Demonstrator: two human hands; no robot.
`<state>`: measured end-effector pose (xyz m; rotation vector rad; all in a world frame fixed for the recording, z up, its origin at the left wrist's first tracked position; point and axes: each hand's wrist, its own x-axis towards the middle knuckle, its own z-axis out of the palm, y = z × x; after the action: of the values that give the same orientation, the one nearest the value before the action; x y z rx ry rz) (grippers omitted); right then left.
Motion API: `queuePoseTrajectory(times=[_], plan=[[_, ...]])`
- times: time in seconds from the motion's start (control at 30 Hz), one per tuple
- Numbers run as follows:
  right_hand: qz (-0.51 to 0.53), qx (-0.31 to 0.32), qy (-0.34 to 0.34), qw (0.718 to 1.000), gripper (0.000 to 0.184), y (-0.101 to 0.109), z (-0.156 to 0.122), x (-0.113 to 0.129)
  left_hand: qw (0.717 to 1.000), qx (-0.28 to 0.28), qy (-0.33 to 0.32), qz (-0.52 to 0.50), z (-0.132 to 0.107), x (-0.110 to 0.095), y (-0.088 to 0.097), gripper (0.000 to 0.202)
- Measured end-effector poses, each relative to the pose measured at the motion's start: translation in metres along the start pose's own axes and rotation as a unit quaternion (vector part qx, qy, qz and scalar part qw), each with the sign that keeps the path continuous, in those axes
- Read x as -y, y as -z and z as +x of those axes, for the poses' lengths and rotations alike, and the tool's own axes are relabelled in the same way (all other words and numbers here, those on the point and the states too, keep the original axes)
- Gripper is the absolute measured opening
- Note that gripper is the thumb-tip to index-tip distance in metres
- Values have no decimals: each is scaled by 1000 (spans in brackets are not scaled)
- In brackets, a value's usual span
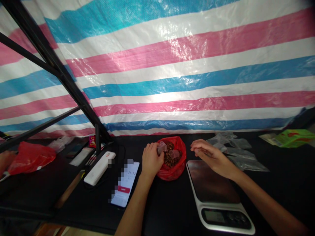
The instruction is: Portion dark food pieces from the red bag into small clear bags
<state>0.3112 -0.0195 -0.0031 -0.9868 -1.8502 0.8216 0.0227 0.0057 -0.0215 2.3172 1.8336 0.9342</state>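
L hand (152,160) sits at the rim of a red plastic bag (177,172), fingers against a small sheer pouch (161,147). Grip looks closed, but fingertips are hidden, so can't tell if it's actually holding the pouch. 2nd sheer pouch (174,154) lies on brown lumps (171,159) in the bag; too small to tell what they are. R hand (211,156) is empty, grip open, fingers loosely curled, just above the back edge of a digital scale (211,186). Display unreadable. Clear plastic bags (240,154) lie to the right. Phone (125,183) w/ pixelated screen beside L wrist, power bank (99,167) further left. At far left, another person's hand (5,160), cut off by frame, near a 2nd red bag (31,158).
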Motion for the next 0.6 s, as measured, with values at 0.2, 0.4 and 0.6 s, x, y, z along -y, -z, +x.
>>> queuePoseTrajectory(times=[0.2,0.4,0.6], plan=[[-15,2,4,1000,21,1,1,5,1000,5,4,-27,0,1,-2,18],[-28,3,9,1000,21,1,2,13,997,-20,12,-77,2,-1,-3,11],[-47,-8,29,998,19,-1,1,14,987,-88,-35,-131,0,-15,8,5]])
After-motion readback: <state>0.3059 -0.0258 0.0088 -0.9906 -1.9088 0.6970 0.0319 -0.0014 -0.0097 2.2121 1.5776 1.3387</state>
